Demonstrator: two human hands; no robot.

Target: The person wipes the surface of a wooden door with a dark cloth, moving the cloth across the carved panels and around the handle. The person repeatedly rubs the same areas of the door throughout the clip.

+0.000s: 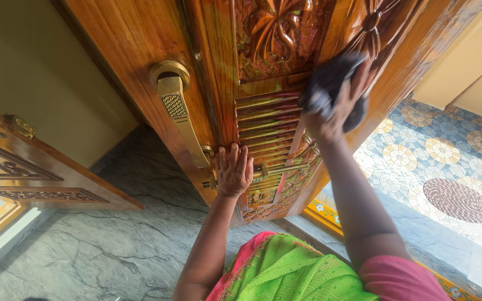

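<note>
A carved, glossy wooden door stands in front of me, with flower carvings at the top and ribbed panels below. My right hand presses a dark cloth against the carved panel. My left hand lies flat with fingers together on the door's lower panel, just beside the long brass handle. A brass bolt runs across the panel to the right of my left hand.
A second carved wooden door leaf with a brass hinge stands at the left. Grey marble floor lies below. Patterned floor tiles and a round woven mat are at the right.
</note>
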